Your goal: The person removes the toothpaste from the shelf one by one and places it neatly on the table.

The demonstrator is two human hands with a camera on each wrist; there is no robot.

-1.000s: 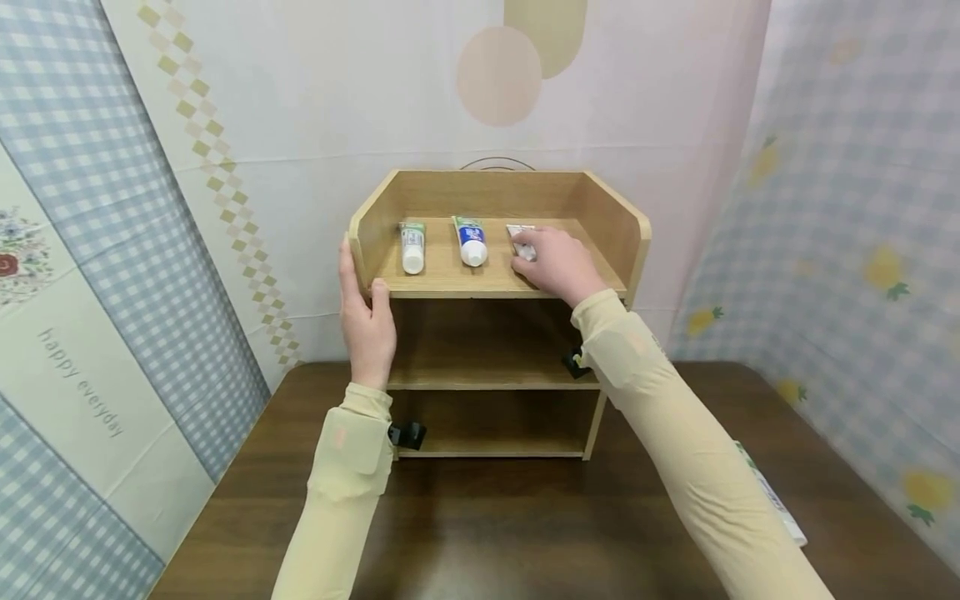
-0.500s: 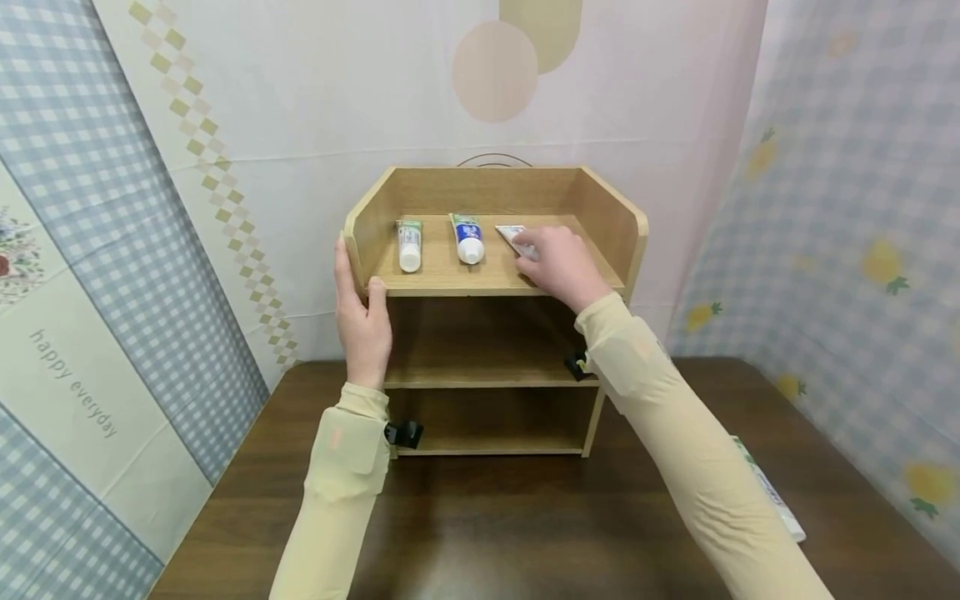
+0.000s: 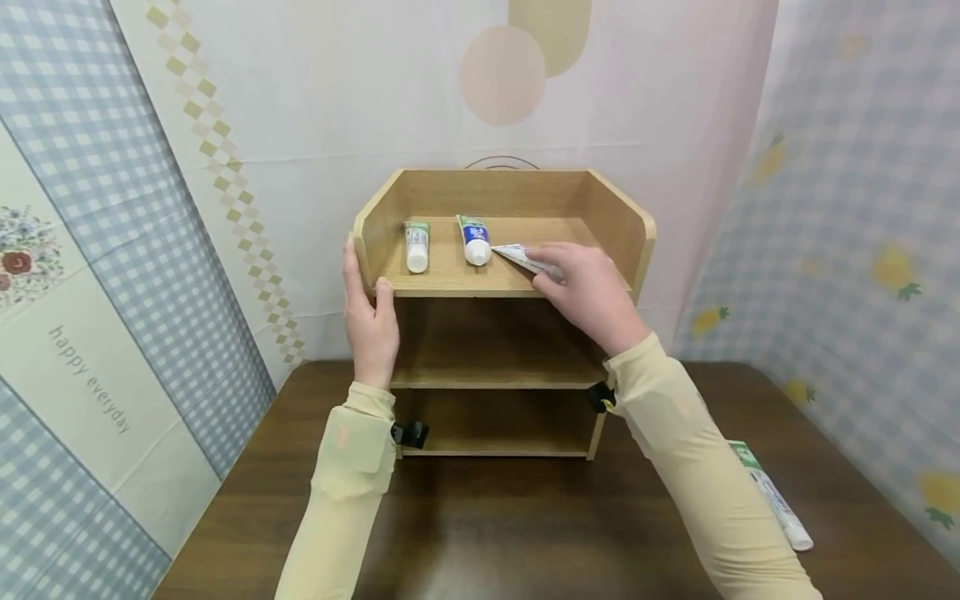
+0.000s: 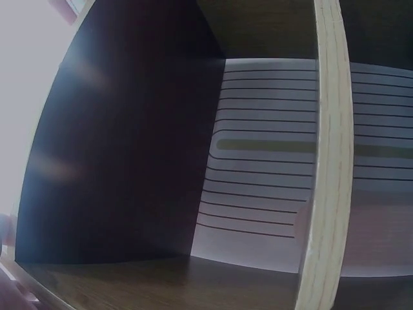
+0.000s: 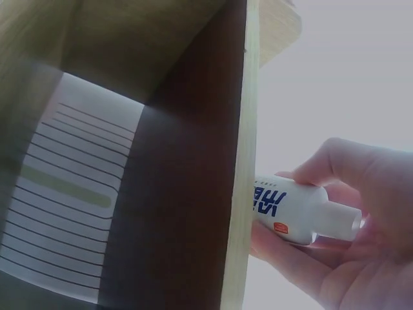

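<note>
A small wooden shelf unit [image 3: 468,292] stands on the table. My left hand [image 3: 371,321] grips its left side panel, thumb at the front corner and fingers along the outside. At the right of the top tier my right hand [image 3: 588,287] holds a white toothpaste tube [image 5: 293,206] between thumb and fingers. In the head view its flat end points left and the hand covers the cap end; in the right wrist view the white cap faces the palm. Left of it lie a blue, green and white toothpaste tube [image 3: 476,240] and a green and white tube [image 3: 417,246], caps toward me.
A longer green and white tube [image 3: 772,496] lies on the dark brown table [image 3: 480,533], beside my right forearm. Below the top tier are two more shelf levels [image 3: 495,367]. Patterned cloth [image 3: 315,100] hangs behind and at both sides.
My right hand has shifted right and toward the front edge, drawing the toothpaste tube along and turning it so its flat end points left. My left hand keeps its hold on the panel.
</note>
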